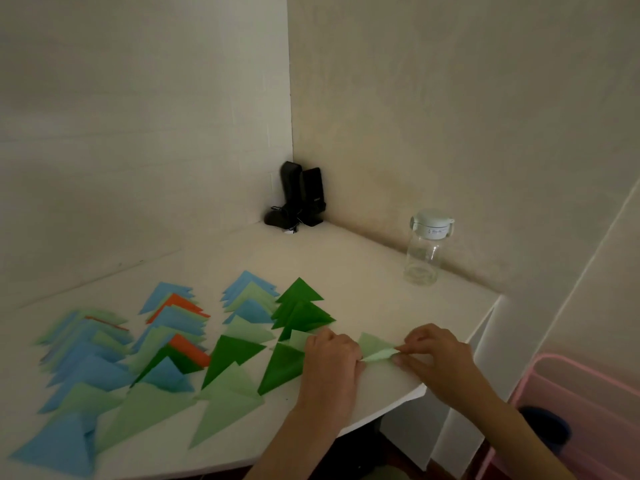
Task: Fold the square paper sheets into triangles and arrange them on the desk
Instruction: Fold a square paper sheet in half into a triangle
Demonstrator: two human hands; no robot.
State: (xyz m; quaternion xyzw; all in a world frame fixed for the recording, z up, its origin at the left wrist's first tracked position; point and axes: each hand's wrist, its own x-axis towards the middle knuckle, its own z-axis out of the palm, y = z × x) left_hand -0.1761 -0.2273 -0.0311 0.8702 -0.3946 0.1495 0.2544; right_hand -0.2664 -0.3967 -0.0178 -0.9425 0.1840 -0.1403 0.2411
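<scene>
We're mid-fold on a light green sheet [375, 348], sitting near the right front edge of the desk [346, 271], just right of the dark green column of triangles [301, 313]. Our left hand [332, 355] lies over the sheet's left part, knuckles up, fingers curled down onto the paper as far as we can tell. Our right hand [429, 351] pinches the raised right edge between thumb and fingertips.

To do this bit well, we'd say: keep the left hand as the anchor so the sheet can't slide on the smooth top, line the corner up before pressing, then run a fingertip along the crease. Thin paper like this will likely skew if it's creased before the corners meet.

Finished triangles [166, 341] in blue, orange and green run in overlapping columns from the far side toward the front edge, filling the left half.

Hard to see: the left hand covers the sheet's left corner, so we can't tell whether the edges match. The front-left triangles are blurred. A clear bottle [424, 254] stands by the right wall; dark speakers [301, 195] sit in the far corner.
</scene>
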